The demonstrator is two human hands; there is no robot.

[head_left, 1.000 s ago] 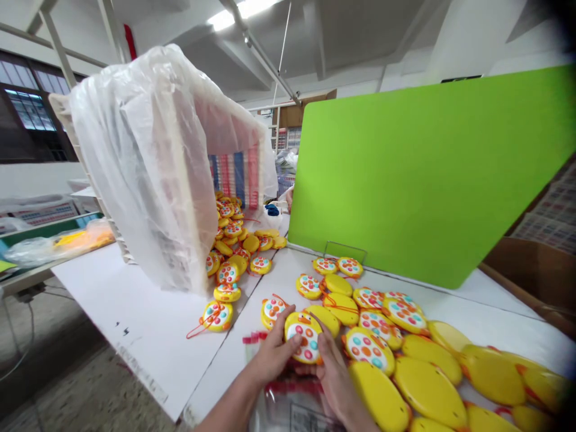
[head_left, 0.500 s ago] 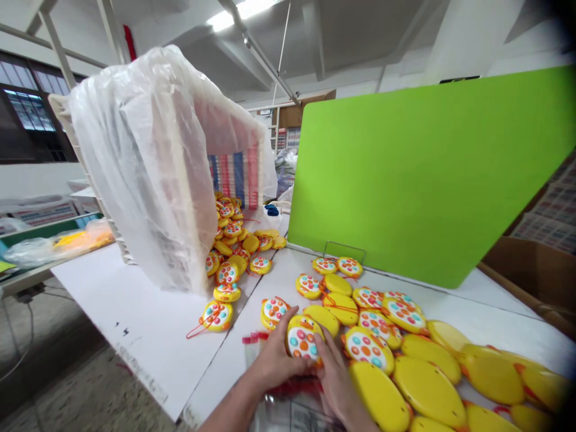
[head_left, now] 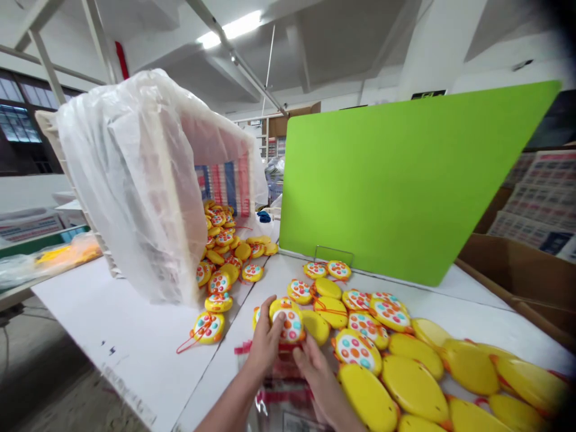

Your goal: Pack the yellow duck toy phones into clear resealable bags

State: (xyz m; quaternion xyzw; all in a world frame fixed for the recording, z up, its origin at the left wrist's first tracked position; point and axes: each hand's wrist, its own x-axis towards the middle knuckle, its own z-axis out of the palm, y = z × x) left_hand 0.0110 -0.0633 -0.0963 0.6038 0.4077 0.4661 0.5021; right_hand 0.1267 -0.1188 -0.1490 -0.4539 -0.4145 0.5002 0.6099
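Yellow duck toy (head_left: 291, 325) is held above the table (head_left: 148, 336), to the right of the seam that runs toward the near edge. Dotted white face is turned up toward the wearer; outline is nearly round, so no strong long axis is noted; beak end points away from the wearer, leaning slightly left. Toy is gripped by the left hand (head_left: 265, 337), thumb laid over the face and fingers about the left rim. Right hand (head_left: 317, 369) is placed at the lower right rim, thumb and fingers partly parted; contact seems likely, but whether any grip is applied cannot be told. Left hand is judged the carrying one.

Clear bags (head_left: 288, 402) with red strips are laid flat below both hands, toward the near edge; contents cannot be made out. Loose duck toys (head_left: 411, 384) are spread over the table's right part, some face up, others showing plain yellow backs.

Toward the left edge, a plastic-draped crate (head_left: 130, 198) is set on its side, mouth turned right; piled duck toys (head_left: 220, 237) are contained in it and spilled onto the table. Beyond the loose toys a green board (head_left: 387, 186) is stood upright. An open cardboard box (head_left: 499, 273) is seen past the right side; its contents are hidden.
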